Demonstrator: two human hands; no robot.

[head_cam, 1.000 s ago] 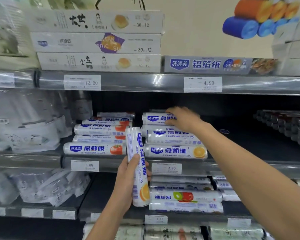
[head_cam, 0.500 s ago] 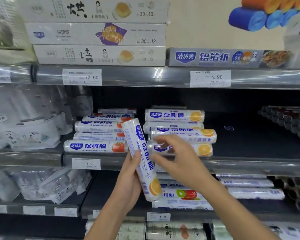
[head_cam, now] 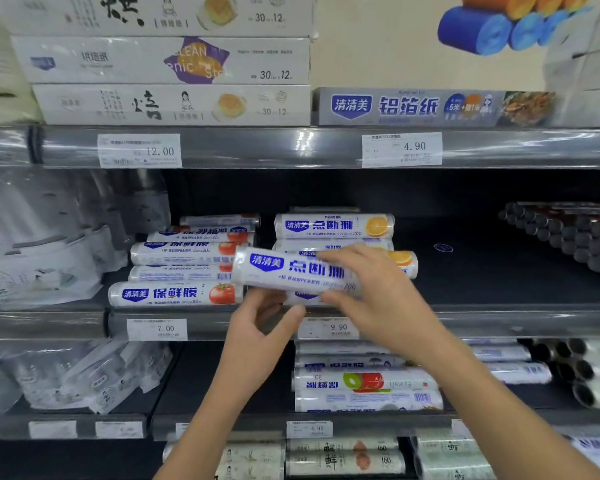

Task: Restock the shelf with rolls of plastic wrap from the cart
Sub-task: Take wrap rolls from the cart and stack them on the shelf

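Your left hand [head_cam: 257,327] is bare from wrist to fingertips. Your left forearm [head_cam: 219,410] is bare as well, uncovered along its whole visible length down to the bottom edge of the view. Your right hand [head_cam: 378,299] is bare too, with the knuckles and slim fingers plain to see. Your right forearm [head_cam: 499,410] is likewise uncovered and looks broad near the bottom right corner, where it is closest to the lens. The fingernails are too blurred to describe.
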